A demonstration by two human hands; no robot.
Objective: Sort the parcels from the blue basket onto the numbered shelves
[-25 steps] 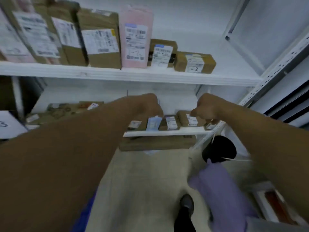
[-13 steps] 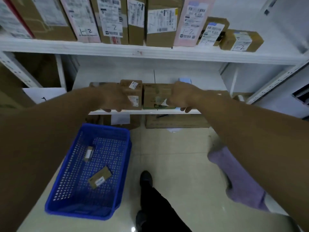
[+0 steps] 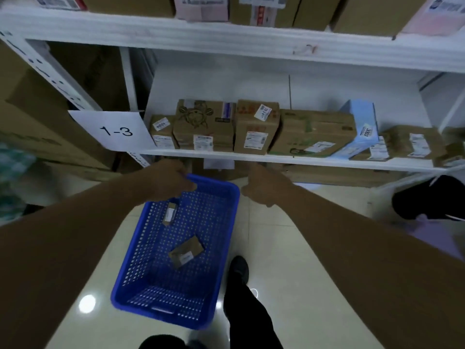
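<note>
Two small brown labelled parcels (image 3: 186, 251) in perforated blue basket (image 3: 226, 238).

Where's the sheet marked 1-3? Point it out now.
In the head view, left of centre, the sheet marked 1-3 hangs at the left end of the lower shelf, beside the leftmost cardboard parcel and above the blue basket.
</note>
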